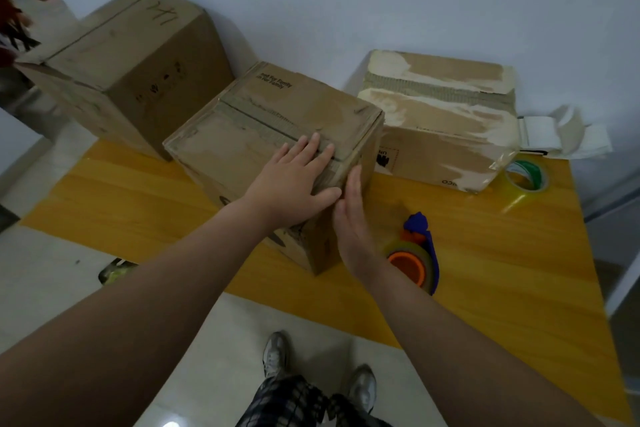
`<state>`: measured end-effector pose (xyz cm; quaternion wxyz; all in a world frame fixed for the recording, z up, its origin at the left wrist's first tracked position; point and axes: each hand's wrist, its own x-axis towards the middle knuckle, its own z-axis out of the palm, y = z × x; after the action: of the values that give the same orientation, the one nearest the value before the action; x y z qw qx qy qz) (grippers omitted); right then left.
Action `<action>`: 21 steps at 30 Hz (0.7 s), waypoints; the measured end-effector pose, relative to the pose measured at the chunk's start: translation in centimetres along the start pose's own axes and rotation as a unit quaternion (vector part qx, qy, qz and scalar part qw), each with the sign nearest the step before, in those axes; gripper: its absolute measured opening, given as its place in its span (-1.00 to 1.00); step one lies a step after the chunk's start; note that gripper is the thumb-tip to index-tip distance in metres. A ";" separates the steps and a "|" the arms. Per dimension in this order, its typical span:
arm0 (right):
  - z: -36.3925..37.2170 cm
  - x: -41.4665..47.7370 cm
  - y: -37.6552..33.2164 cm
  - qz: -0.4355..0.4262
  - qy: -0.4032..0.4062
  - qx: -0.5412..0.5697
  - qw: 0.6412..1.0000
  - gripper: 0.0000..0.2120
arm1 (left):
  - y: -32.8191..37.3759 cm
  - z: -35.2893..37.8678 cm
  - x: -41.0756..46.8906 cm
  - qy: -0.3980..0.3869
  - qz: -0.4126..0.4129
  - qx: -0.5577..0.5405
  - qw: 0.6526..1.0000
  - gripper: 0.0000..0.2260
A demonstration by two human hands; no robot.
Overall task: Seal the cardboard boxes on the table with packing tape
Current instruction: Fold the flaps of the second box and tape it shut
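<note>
Left hand (294,180) is laid flat on the box (242,135), right hand (353,218) flat against its side. It is probably being held shut for sealing.

Matt cardboard box (277,128); glossy wooden table (485,253).

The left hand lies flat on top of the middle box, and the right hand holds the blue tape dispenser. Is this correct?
Not quite. In the head view the right hand holds nothing: it lies flat against the middle box at its side. The blue tape dispenser lies on the table. The rest holds.
</note>
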<state>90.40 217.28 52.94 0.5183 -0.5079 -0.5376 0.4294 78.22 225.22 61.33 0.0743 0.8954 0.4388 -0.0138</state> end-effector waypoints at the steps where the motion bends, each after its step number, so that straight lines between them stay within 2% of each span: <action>1: 0.0 -0.5 0.5 0.016 -0.020 -0.039 0.999 -0.43 | 0.1 0.0 0.0 -0.002 0.000 0.002 1.000 -0.33; 4: -1.6 -1.0 1.4 0.049 -0.057 -0.188 0.979 -0.42 | 0.2 0.0 -0.2 0.001 0.000 0.007 1.000 -0.35; 6: -2.9 -1.1 0.8 0.046 -0.071 -0.224 0.971 -0.36 | 0.3 -0.1 -0.5 0.005 0.010 0.002 1.000 -0.39; 8: -4.1 -0.9 -0.6 0.043 -0.020 -0.244 0.969 -0.37 | 0.7 -0.1 -0.8 0.009 0.047 -0.011 0.999 -0.46; 11: -5.3 0.4 -3.5 0.012 0.092 -0.280 0.956 -0.52 | 0.6 -0.6 -1.5 0.000 0.100 -0.051 0.994 -0.47; 14: -5.3 3.1 -6.6 -0.027 0.130 -0.323 0.937 -0.59 | -1.4 -1.3 -2.9 -0.016 0.140 -0.065 0.988 -0.46; 17: -4.1 6.3 -8.7 -0.012 0.095 -0.416 0.904 -0.58 | -5.3 -2.5 -4.8 -0.022 0.174 -0.079 0.981 -0.48; 19: -2.5 8.1 -9.2 0.051 0.042 -0.440 0.896 -0.53 | -8.1 -3.2 -6.1 -0.020 0.189 -0.078 0.979 -0.49; 21: 0.1 9.1 -8.9 0.124 -0.016 -0.411 0.903 -0.45 | -10.4 -3.5 -7.0 -0.013 0.188 -0.077 0.979 -0.54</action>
<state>89.85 225.27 62.80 0.1971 -0.7314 -0.6073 0.2394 65.57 226.48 64.15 0.1498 0.9534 0.2610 0.0222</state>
